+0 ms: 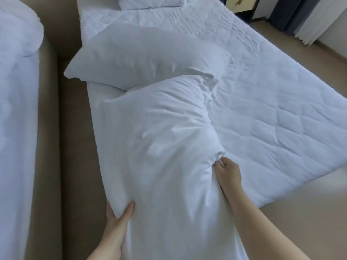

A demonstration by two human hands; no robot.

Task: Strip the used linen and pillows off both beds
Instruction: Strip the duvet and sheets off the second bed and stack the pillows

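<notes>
— Closest to you: what is your left hand (114, 220) doing?
— It grips the near left corner of the white pillow (159, 147). The thumb is spread away on top of the cloth, and the other fingers wrap under the corner.
— And your right hand (229, 173)?
— Its fingers (222, 163) are pressed together and pinch a bunched fold on the pillow's right edge. Your forearm lies along that side.
— Where is that pillow?
— Between your two sets of fingers, stretching away from them over the left side of the bed's quilted mattress pad (272, 119).
— And past your fingers?
— A second pillow (146, 59) lies crosswise, touching the far end of the one you hold. Farther still, a third pillow (152, 1) sits at the top edge of the view.
— Left of your left fingers?
— The tan bed frame (73, 137), then the other bed's white linen (16, 100).
— Right of your right fingers?
— Well apart, the beige floor (300, 212), and far off the dark curtains (285, 14).
</notes>
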